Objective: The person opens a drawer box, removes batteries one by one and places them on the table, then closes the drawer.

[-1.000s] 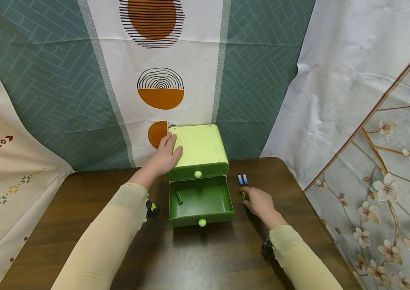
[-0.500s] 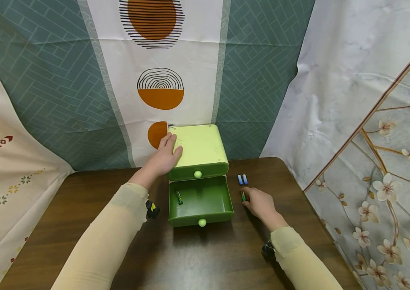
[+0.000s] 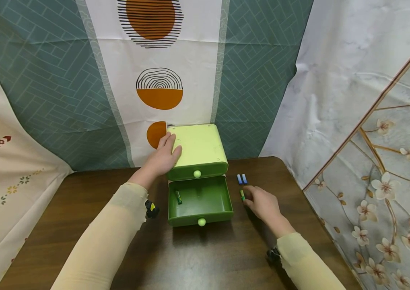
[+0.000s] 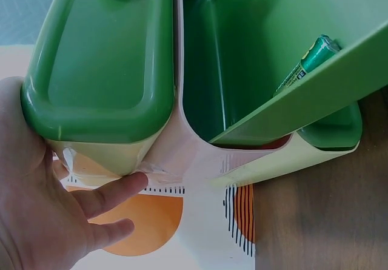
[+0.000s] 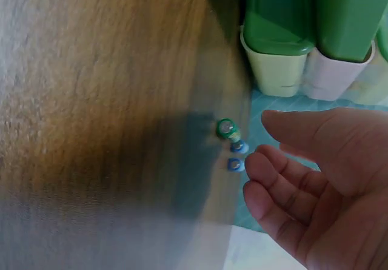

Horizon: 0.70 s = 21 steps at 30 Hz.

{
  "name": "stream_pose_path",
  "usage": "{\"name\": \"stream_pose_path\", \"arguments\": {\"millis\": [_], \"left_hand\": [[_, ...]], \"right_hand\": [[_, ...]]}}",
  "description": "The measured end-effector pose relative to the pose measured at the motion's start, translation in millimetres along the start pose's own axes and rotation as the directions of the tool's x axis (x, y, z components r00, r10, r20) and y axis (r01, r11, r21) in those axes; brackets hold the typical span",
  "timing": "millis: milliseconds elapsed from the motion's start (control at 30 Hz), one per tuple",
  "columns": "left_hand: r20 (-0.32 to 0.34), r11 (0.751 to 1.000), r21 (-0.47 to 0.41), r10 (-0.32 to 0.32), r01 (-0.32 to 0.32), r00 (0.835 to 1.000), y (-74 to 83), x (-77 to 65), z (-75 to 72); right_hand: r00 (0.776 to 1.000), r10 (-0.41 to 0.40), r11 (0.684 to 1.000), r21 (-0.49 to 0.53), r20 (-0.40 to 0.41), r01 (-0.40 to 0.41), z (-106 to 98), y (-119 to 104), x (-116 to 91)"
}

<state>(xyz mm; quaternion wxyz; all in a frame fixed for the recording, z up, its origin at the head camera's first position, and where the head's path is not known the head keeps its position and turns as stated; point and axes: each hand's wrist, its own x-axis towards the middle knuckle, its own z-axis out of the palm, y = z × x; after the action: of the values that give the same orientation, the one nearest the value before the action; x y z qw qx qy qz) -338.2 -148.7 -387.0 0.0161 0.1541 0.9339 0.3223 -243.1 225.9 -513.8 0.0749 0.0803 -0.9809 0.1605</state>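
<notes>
Well, one drawer is jutting out, one green battery inside, another battery outside near two blue batteries; left hand and right hand are holding thumb and fingers apart.

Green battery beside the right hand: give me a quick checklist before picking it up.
1. Drawer open: ok.
2. Room inside: ok; another green battery lies toward the left.
3. Left hand on the cabinet: ok.
4. Firmness of its hold: cannot tell.
5. Right hand beside the green battery: ok.
6. Grip on that battery: not ok; the hand isn't closed on it.
</notes>
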Motion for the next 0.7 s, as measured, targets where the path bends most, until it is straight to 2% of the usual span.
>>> {"name": "stream_pose_path", "arguments": {"millis": [400,700], "left_hand": [[0.0,1.0,-0.002,0.0,0.0,1.0,-1.9,0.2,0.4],[0.001,1.0,-0.012,-0.008,0.008,1.0,-0.8,-0.8,0.2]], "right_hand": [[0.994,-0.086,0.992,0.082,-0.072,0.091,-22,-27,-12],[0.976,-0.158,0.979,0.108,-0.152,0.176,-40,-52,-21]]}}
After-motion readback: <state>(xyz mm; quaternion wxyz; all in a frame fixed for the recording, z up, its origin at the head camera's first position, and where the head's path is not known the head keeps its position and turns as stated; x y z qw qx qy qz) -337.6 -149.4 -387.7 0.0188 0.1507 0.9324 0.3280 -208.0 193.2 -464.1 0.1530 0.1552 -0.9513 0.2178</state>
